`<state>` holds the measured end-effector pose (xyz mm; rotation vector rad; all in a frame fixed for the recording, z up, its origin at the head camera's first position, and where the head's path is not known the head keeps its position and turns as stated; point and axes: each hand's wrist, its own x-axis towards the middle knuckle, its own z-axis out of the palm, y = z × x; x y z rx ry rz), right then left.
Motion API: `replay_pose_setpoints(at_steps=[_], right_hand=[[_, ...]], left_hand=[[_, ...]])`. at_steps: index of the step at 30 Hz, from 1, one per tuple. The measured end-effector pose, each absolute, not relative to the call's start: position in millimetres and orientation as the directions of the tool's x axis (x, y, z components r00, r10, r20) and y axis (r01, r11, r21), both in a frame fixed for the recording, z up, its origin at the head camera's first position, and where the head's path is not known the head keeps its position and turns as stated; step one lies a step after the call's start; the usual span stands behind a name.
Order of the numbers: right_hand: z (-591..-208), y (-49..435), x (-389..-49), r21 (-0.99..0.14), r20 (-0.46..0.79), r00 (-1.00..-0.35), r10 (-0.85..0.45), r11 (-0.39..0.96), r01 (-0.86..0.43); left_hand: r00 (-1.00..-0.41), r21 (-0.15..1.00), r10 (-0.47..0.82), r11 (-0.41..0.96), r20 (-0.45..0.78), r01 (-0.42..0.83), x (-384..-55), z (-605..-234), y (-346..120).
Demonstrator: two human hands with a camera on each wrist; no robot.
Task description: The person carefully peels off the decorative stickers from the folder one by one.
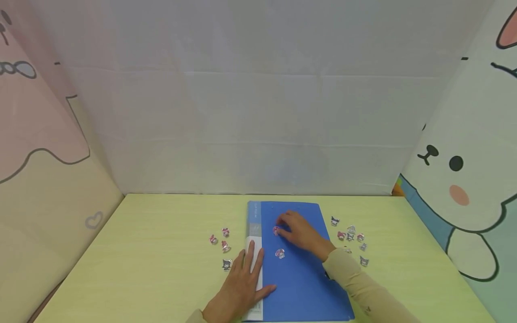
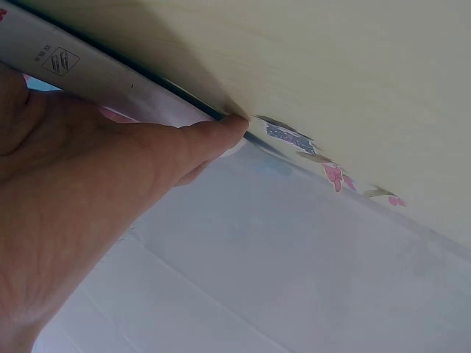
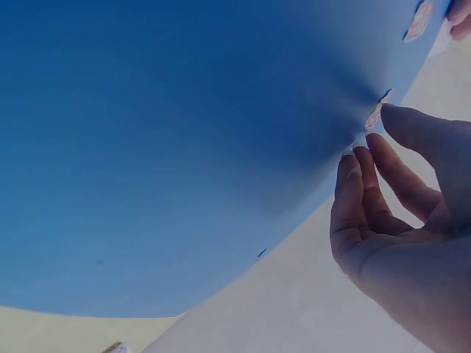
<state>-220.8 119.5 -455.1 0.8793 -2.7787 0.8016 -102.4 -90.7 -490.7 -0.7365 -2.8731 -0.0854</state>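
Note:
A blue folder (image 1: 299, 282) with a white and grey spine strip lies on the table. My left hand (image 1: 238, 285) rests with spread fingers on the spine strip (image 2: 110, 81), its thumb reaching onto the blue cover. Over the upper part of the cover, my right hand (image 1: 300, 231) pinches a small pink character sticker (image 3: 377, 112) between thumb and fingertips, close against the surface. Below it, a second pink and white sticker (image 1: 280, 254) lies on the cover, nearer the left hand.
Left of the folder lie several loose stickers, including a pink one (image 1: 225, 246) and a dark one (image 1: 226, 264). Another scattered group, with a dark-eared sticker (image 1: 364, 261), lies to the right. A white cloth wall (image 1: 258, 112) rises behind the yellow table (image 1: 161, 278).

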Motion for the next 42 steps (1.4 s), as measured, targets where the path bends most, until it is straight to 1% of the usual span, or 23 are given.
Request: replay_pose_setpoints(at_steps=[4, 6, 9, 15, 18, 27, 32, 39, 42], right_hand=[[-457, 119, -221, -0.446, 0.257, -0.826, -0.502, 0.696, -0.562], [-458, 118, -221, -0.447, 0.252, -0.830, -0.498, 0.701, -0.556], [-459, 118, -222, -0.456, 0.250, -0.831, -0.497, 0.696, -0.554], [-460, 118, -223, -0.469, 0.283, -0.804, -0.522, 0.656, -0.591], [-460, 119, -223, -0.469, 0.290, -0.801, -0.524, 0.652, -0.596], [-462, 123, -222, -0.463, 0.335, -0.780, -0.528, 0.629, -0.625], [-462, 128, -223, -0.500, 0.335, -0.799, -0.500, 0.624, -0.600], [-463, 139, -225, -0.543, 0.347, -0.807, -0.478, 0.599, -0.588], [-462, 145, -225, -0.554, 0.343, -0.813, -0.471, 0.597, -0.580]], left_hand=[[-0.870, 0.031, 0.472, 0.877, 0.143, 0.480, -101, -484, -90], [-0.869, 0.029, 0.473, 0.876, 0.143, 0.481, -102, -485, -90], [-0.864, 0.019, 0.475, 0.875, 0.165, 0.485, -103, -491, -90], [-0.858, -0.021, 0.470, 0.879, 0.208, 0.476, -107, -506, -91], [-0.857, -0.027, 0.469, 0.880, 0.212, 0.474, -108, -507, -91], [-0.852, -0.010, 0.478, 0.873, 0.213, 0.488, -102, -494, -89], [-0.863, 0.016, 0.467, 0.878, 0.194, 0.478, -104, -498, -90], [-0.867, -0.029, 0.461, 0.885, 0.189, 0.465, -108, -505, -91], [-0.866, -0.030, 0.462, 0.885, 0.191, 0.465, -108, -505, -91]])
